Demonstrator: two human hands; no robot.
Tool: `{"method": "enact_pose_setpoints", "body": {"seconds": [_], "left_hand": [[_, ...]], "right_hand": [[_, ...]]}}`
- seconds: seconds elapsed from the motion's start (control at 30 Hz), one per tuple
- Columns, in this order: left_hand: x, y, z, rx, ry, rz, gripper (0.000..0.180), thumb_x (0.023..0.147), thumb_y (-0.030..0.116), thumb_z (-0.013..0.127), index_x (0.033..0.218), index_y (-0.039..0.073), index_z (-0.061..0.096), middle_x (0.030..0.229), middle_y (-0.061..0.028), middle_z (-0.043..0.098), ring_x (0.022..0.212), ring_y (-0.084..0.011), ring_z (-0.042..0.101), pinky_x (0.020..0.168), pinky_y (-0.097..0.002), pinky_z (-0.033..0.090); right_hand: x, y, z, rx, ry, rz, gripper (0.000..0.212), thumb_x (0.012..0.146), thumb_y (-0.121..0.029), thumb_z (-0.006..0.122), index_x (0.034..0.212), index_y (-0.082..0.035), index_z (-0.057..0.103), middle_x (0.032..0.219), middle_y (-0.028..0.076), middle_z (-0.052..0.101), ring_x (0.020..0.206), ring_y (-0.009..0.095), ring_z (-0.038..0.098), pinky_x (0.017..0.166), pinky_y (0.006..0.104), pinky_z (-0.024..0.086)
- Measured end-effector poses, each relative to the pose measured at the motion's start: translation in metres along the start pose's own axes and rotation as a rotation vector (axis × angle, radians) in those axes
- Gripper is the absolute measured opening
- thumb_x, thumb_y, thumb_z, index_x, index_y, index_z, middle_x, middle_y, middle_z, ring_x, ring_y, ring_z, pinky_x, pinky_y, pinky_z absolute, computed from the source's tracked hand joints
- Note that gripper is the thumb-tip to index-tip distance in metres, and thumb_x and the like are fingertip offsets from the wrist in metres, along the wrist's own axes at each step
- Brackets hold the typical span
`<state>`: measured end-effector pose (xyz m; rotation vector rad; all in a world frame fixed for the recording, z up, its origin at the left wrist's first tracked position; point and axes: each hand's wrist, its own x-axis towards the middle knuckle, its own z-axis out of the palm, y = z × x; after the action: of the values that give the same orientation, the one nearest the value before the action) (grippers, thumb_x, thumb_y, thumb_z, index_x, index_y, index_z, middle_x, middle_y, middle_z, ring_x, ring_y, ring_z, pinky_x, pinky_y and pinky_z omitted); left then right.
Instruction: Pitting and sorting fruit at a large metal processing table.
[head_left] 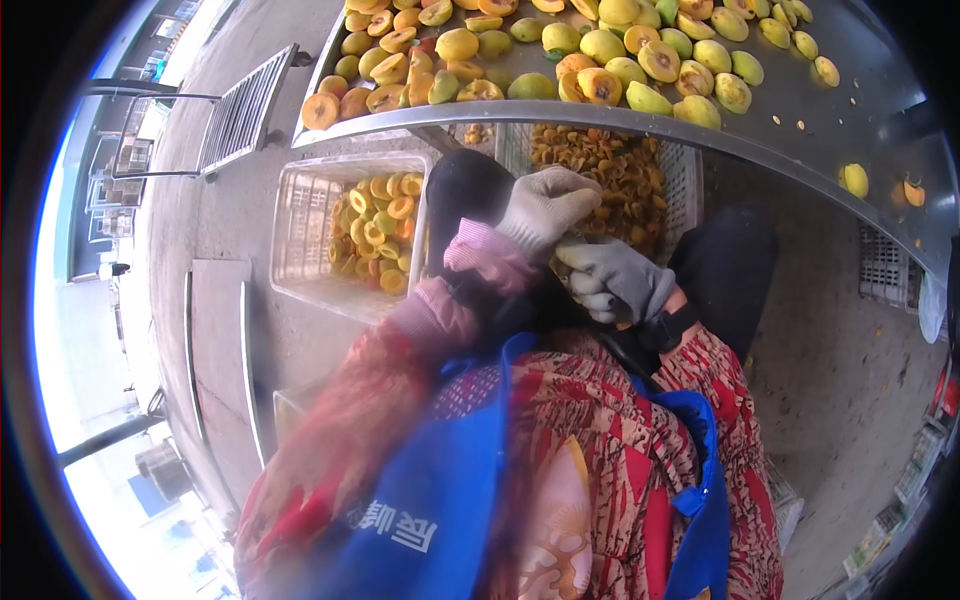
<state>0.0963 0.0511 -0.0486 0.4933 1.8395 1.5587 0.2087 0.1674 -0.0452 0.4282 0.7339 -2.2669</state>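
Observation:
My left hand, in a whitish knit glove, is closed, its knuckles turned up above my lap. Just below and to its right, my right hand in a grey coated glove has its fingers curled in. The hands are close together, and whatever they hold is hidden by the gloves. Beyond them lie many yellow peaches, whole and cut, on a metal table. To the left of my hands, a white plastic crate holds cut peach halves.
A second crate under the table edge holds brownish-orange fruit pieces. A grey slatted metal frame stands at the far left. Dark crates sit under the table's right end. My dark-trousered knees flank the second crate.

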Motion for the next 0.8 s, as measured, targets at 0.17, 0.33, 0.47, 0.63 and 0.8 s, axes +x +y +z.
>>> {"method": "enact_pose_setpoints", "body": {"seconds": [0.17, 0.33, 0.47, 0.63, 0.8], "left_hand": [[0.005, -0.025, 0.000, -0.337, 0.101, -0.288, 0.026, 0.088, 0.008, 0.057, 0.112, -0.002, 0.057, 0.089, -0.0171, 0.064, 0.075, -0.0289, 0.065, 0.059, -0.0385, 0.055], [0.023, -0.056, 0.010, -0.562, 0.309, -0.263, 0.019, 0.081, 0.018, 0.063, 0.088, 0.001, 0.064, 0.071, -0.0055, 0.062, 0.054, -0.0124, 0.054, 0.050, -0.0245, 0.041], [0.032, -0.075, 0.010, -0.424, 0.326, -0.098, 0.021, 0.081, 0.019, 0.062, 0.091, 0.001, 0.063, 0.076, -0.0057, 0.064, 0.061, -0.0146, 0.056, 0.054, -0.0270, 0.044], [0.039, -0.084, 0.005, 0.084, 0.229, 0.171, 0.027, 0.081, 0.023, 0.063, 0.098, 0.001, 0.063, 0.085, -0.0060, 0.066, 0.076, -0.0180, 0.063, 0.065, -0.0296, 0.049], [0.057, -0.114, -0.003, 0.082, 0.345, 0.278, 0.022, 0.083, 0.021, 0.060, 0.094, 0.002, 0.062, 0.082, -0.0063, 0.066, 0.075, -0.0186, 0.063, 0.065, -0.0300, 0.049]], "right_hand": [[0.014, 0.013, 0.007, -0.309, 0.455, -0.069, 0.015, 0.086, -0.021, 0.052, 0.081, -0.007, 0.053, 0.054, 0.002, 0.044, 0.041, 0.012, 0.043, 0.037, 0.0272, 0.035], [0.043, 0.024, -0.016, -1.075, 0.649, -0.357, 0.039, 0.091, -0.036, 0.050, 0.086, 0.002, 0.056, 0.075, 0.022, 0.063, 0.070, 0.031, 0.064, 0.064, 0.0418, 0.050], [0.053, 0.019, -0.023, -1.298, 0.766, -0.325, 0.046, 0.090, -0.042, 0.049, 0.095, 0.004, 0.053, 0.085, 0.031, 0.062, 0.089, 0.042, 0.061, 0.077, 0.0464, 0.046], [0.055, 0.014, -0.029, -1.614, 0.967, -0.221, 0.046, 0.090, -0.037, 0.046, 0.118, -0.003, 0.038, 0.085, 0.027, 0.063, 0.084, 0.042, 0.063, 0.073, 0.0504, 0.047], [0.059, 0.012, -0.027, -1.696, 1.069, -0.239, 0.031, 0.090, -0.026, 0.043, 0.112, -0.005, 0.039, 0.082, 0.026, 0.064, 0.080, 0.040, 0.064, 0.068, 0.0499, 0.049]]}}
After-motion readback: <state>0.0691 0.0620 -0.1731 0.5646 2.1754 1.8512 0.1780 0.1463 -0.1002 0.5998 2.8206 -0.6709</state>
